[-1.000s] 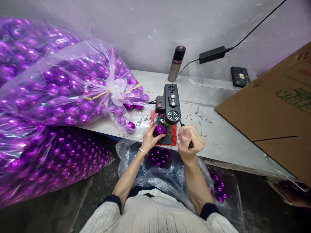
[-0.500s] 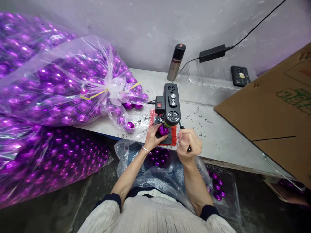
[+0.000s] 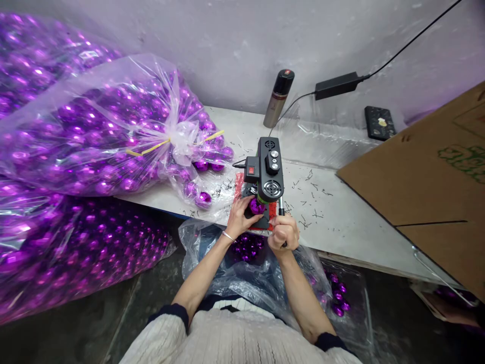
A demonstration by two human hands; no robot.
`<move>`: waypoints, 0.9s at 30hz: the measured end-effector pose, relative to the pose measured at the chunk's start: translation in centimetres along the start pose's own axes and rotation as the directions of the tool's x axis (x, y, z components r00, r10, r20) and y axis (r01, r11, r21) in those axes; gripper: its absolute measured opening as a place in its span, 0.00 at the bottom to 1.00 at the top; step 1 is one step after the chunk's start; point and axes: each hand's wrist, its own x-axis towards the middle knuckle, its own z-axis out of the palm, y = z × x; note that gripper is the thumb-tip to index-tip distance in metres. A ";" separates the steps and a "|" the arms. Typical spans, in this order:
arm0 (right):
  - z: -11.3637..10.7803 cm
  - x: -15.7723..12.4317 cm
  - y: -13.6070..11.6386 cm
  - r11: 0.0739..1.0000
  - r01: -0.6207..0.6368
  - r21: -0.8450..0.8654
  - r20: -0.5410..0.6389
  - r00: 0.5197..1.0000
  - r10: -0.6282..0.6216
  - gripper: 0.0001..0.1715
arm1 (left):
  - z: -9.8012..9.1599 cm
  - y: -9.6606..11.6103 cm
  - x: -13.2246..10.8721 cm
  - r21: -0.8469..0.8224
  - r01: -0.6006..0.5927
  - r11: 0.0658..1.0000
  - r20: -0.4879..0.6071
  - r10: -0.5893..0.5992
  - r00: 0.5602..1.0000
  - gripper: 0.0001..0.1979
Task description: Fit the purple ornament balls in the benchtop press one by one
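No readable text; green print (image 3: 463,157) on cardboard box (image 3: 413,179) illegible.

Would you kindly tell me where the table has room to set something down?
The barest patch of table lies between the right hand and the cardboard box; a smaller one lies between the tied bag and the black-capped can. Crowding surrounds the black machine: left hand, purple ball, scattered scraps.

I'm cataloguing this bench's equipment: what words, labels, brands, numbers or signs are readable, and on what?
Nothing is readable.
Brown cardboard box: green print, too blurred.
Black-capped silvery cylindrical can: label too small.
Boxy black machine: any markings too small.
Flat black object: pale mark, unreadable.
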 end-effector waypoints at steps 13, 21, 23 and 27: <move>0.4 -1.0 0.7 0.993 0.030 0.113 0.012 0.999 -0.032 0.19 | -0.1 0.0 0.0 -0.024 -0.020 1.000 0.003 0.020 1.000 0.33; 0.0 3.3 -2.0 0.989 -0.144 0.021 -0.043 0.988 0.145 0.20 | -0.1 -0.3 0.2 -0.033 -0.064 0.997 -0.013 0.064 0.998 0.33; -0.3 5.4 -2.9 0.975 -0.223 0.005 -0.011 0.975 0.223 0.19 | -0.2 -0.3 -0.4 -0.032 -0.118 0.992 -0.039 0.117 0.992 0.33; -0.8 7.2 -3.6 0.979 -0.204 0.018 -0.003 0.979 0.204 0.19 | -0.6 0.0 -3.8 0.041 -0.284 0.958 -0.039 0.286 0.957 0.30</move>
